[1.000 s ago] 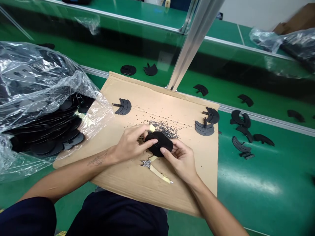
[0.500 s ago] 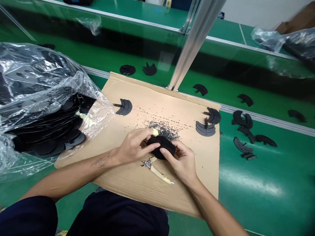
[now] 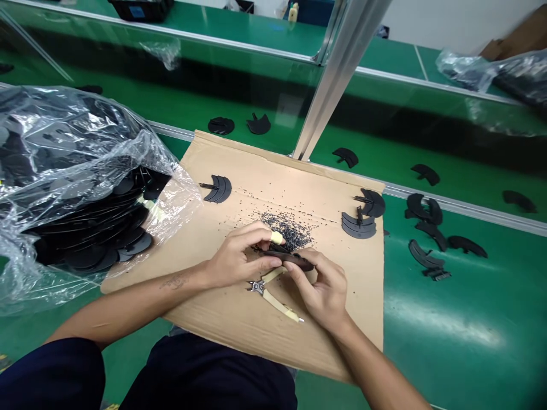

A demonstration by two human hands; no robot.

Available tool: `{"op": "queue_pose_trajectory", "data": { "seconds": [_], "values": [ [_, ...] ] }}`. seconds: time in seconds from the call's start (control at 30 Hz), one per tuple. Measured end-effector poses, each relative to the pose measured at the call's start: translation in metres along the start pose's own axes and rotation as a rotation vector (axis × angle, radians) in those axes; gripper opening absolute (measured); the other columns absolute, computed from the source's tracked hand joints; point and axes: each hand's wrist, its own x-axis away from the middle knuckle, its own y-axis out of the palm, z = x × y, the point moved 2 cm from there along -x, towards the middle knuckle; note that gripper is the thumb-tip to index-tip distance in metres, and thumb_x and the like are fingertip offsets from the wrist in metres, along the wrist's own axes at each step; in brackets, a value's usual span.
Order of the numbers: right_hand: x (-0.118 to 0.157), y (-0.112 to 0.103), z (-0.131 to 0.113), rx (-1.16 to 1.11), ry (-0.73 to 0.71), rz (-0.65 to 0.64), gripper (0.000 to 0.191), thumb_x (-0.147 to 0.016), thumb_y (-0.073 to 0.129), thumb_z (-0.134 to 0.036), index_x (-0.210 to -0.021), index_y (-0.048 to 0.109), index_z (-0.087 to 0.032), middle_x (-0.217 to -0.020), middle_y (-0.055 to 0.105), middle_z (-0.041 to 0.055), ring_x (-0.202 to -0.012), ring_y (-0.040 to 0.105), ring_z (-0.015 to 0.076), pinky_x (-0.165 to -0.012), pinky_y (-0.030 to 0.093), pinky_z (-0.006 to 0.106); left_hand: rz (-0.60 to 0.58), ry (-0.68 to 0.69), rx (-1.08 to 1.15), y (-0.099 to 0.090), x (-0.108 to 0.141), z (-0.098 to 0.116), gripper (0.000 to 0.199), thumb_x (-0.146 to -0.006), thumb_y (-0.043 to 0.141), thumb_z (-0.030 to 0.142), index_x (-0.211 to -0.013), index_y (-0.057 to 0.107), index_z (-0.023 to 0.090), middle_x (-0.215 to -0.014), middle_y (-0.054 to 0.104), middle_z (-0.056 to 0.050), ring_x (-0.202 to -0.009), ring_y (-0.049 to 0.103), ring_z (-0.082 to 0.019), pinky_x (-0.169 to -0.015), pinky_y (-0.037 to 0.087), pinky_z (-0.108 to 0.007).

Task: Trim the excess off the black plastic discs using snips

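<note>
Between both hands is a thin black plastic part [image 3: 290,260], tilted so that I see it nearly edge-on. My left hand [image 3: 241,253] pinches its left end, thumb in front, with yellow tape round a fingertip. At the other end, my right hand [image 3: 325,285] grips with thumb and fingers. A pair of nippers [image 3: 273,296] with yellow-wrapped handles lies on the cardboard sheet [image 3: 205,239] just below the part. Behind the hands spreads a heap of tiny black bits [image 3: 290,228].
At left, a clear plastic bag [image 3: 77,136] holds many stacked black discs [image 3: 89,233]. Curved black parts lie on the cardboard's left [image 3: 219,189] and right [image 3: 359,225]. More black pieces [image 3: 423,253] are on the green table [image 3: 448,319]. A metal post [image 3: 337,85] rises behind the cardboard.
The black plastic part has tipped from showing its broad face to nearly edge-on. Both hands keep hold of it and have turned slightly with it.
</note>
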Motion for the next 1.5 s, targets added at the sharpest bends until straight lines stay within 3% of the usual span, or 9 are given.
{"op": "queue_pose_trajectory", "data": {
  "seconds": [0.33, 0.6, 0.77, 1.5],
  "values": [
    [0.0002, -0.0011, -0.0002, 0.106, -0.187, -0.013, 0.007, -0.09, 0.067, -0.018, -0.096, 0.067, -0.019, -0.081, 0.07, 0.0042, -0.069, 0.066, 0.0162, -0.063, 0.055, 0.03, 0.013, 0.082, -0.013, -0.0016, -0.0014, -0.0013, 0.026, -0.088, 0.073, 0.036, -0.106, 0.07, 0.017, -0.092, 0.067, -0.005, -0.085, 0.062, -0.016, -0.072, 0.054, -0.029],
    [-0.0011, -0.0034, 0.0001, 0.209, -0.306, 0.007, 0.015, -0.088, 0.067, -0.012, -0.1, 0.066, -0.02, -0.084, 0.07, 0.0049, -0.073, 0.066, 0.017, -0.064, 0.056, 0.03, -0.011, 0.023, -0.035, -0.0027, -0.0012, -0.0028, 0.027, -0.091, 0.07, 0.038, -0.109, 0.07, 0.017, -0.078, 0.056, 0.0, -0.072, 0.053, -0.013, -0.063, 0.046, -0.024],
    [-0.0023, -0.0032, 0.0019, 0.212, -0.332, -0.001, 0.013, -0.089, 0.067, -0.012, -0.1, 0.065, -0.018, -0.083, 0.069, 0.0049, -0.071, 0.066, 0.0161, -0.063, 0.056, 0.029, 0.003, 0.042, -0.047, -0.0027, -0.002, -0.0018, 0.025, -0.092, 0.069, 0.036, -0.107, 0.071, 0.017, -0.068, 0.049, 0.004, -0.063, 0.044, -0.01, -0.056, 0.038, -0.022],
    [0.0004, -0.0041, -0.0005, 0.207, -0.334, -0.007, 0.017, -0.087, 0.067, -0.009, -0.1, 0.066, -0.019, -0.084, 0.071, 0.0049, -0.074, 0.068, 0.0169, -0.065, 0.059, 0.031, 0.014, 0.117, -0.029, -0.0033, -0.0015, -0.0006, 0.021, -0.088, 0.074, 0.034, -0.097, 0.07, 0.015, -0.068, 0.047, 0.004, -0.061, 0.043, -0.009, -0.054, 0.037, -0.023]
  ]
}}
